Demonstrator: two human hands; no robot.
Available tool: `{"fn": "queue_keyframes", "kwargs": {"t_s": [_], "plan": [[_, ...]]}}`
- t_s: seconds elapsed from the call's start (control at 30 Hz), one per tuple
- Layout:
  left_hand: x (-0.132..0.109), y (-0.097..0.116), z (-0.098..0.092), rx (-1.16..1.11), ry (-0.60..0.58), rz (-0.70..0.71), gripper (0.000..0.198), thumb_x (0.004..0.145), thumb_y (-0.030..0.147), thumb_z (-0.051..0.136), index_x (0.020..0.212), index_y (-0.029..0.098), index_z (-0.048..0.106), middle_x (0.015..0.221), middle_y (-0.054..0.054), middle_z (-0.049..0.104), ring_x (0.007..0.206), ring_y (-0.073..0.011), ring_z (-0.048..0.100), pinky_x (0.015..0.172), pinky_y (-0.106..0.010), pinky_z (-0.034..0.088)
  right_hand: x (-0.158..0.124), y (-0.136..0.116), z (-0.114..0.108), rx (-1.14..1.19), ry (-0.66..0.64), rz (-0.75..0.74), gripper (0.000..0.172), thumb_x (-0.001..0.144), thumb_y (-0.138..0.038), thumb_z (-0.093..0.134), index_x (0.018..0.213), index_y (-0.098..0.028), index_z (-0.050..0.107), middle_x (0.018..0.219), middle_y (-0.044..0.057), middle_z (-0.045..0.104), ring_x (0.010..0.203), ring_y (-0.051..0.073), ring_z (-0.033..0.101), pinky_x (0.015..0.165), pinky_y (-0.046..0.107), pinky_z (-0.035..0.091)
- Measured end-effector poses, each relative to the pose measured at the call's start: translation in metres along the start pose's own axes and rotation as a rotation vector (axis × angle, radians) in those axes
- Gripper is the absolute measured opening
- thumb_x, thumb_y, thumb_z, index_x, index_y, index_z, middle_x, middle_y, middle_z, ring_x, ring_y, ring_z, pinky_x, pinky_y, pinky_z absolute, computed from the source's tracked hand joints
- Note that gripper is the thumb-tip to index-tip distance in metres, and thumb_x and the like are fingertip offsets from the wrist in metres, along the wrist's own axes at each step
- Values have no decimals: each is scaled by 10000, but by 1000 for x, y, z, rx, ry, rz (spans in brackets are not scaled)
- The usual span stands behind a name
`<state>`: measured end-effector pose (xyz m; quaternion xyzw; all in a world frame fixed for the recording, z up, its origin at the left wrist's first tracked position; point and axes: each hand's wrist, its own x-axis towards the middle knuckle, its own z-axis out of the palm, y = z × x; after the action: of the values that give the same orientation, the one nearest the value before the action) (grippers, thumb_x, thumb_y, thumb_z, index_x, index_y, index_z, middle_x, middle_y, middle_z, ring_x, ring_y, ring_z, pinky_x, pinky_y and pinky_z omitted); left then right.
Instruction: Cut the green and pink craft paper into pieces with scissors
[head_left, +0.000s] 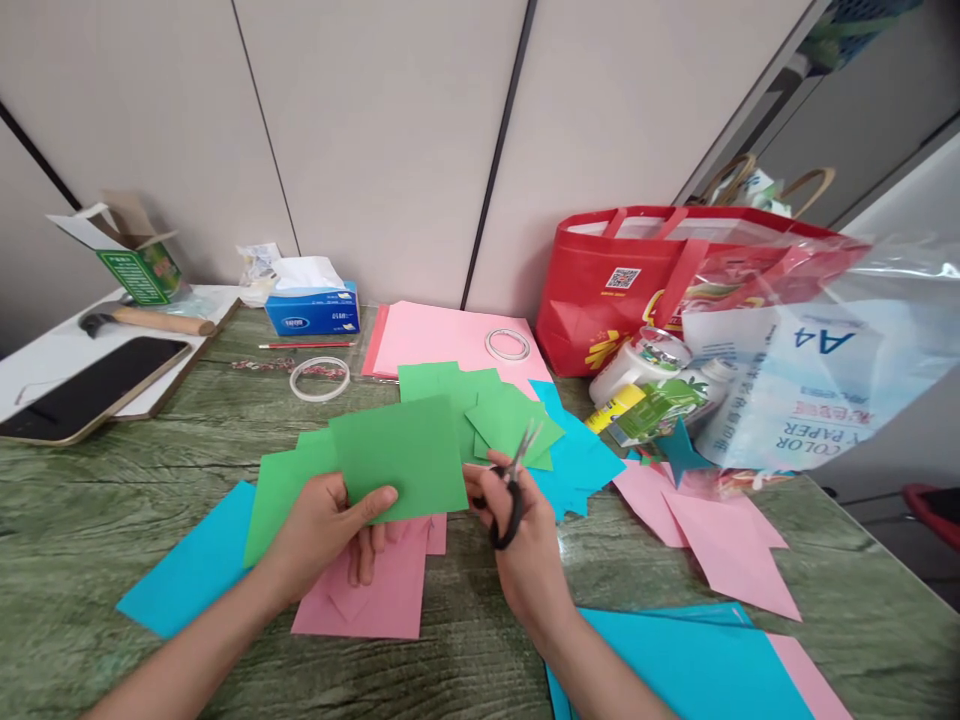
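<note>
My left hand (330,530) grips a green sheet of paper (401,455), thumb on its front and fingers behind. The sheet is raised over the table. My right hand (521,530) is closed round black-handled scissors (514,490), whose blades point up and away; its fingertips reach the sheet's right edge. Under the left hand lie pink paper pieces (390,600). Behind the held sheet are more green papers (292,490). Cut green squares (517,420) lie beyond the scissors, partly over blue paper pieces (581,460).
At the back stand a tissue box (313,310), a pink paper stack (442,335) with a tape roll (508,344) and a red bag (592,290). A glue stick (615,408) is at right. Left are a phone (90,385) and a hammer (150,318). Blue sheets (690,670) lie front right.
</note>
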<state>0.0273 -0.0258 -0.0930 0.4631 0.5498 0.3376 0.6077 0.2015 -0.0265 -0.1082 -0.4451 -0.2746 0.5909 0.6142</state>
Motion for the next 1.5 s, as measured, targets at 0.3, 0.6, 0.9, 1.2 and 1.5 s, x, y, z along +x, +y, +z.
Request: {"fn": "queue_keyframes", "kwargs": {"t_s": [0.3, 0.6, 0.9, 1.2, 1.5], "plan": [[7, -1, -13, 215, 396, 392, 372, 690, 397, 631, 1001, 206, 559, 844, -41, 695, 769, -220, 651, 679, -343, 524, 17, -12, -11, -21, 268, -165, 370, 575, -266, 748, 857, -195, 519, 557, -83, 548, 480, 76, 527, 477, 189, 419], [14, -20, -18, 973, 210, 558, 1083, 533, 462, 748, 1393, 308, 109, 1434, -107, 321, 1328, -334, 159, 1037, -593, 27, 23, -8, -14, 235, 331, -159, 316, 644, -274, 689, 859, -209, 466, 752, 6, 683, 760, 177, 671, 779, 387, 508], [18, -24, -19, 964, 145, 530, 1033, 658, 370, 681, 1393, 334, -44, 1412, -96, 365, 1297, -309, 268, 1035, -568, 131, 8, -5, -3, 139, 12, 49, 301, 655, -318, 710, 833, -181, 510, 677, 19, 695, 567, 129, 626, 640, 304, 516], [12, -19, -16, 830, 216, 445, 754, 759, 401, 569, 1385, 238, 181, 1212, -92, 591, 1198, -289, 445, 913, -429, 403, 3, -5, 4, 80, -117, 166, 360, 617, -343, 741, 812, -165, 496, 664, 43, 700, 529, 146, 635, 581, 302, 520], [5, -25, -15, 861, 384, 805, 535, 864, 214, 443, 1370, 219, 268, 1078, -61, 676, 1049, -225, 586, 940, -366, 421, -3, 1, 6, -13, -284, 229, 389, 583, -359, 760, 788, -173, 487, 649, 19, 668, 553, 181, 652, 527, 282, 493]]}}
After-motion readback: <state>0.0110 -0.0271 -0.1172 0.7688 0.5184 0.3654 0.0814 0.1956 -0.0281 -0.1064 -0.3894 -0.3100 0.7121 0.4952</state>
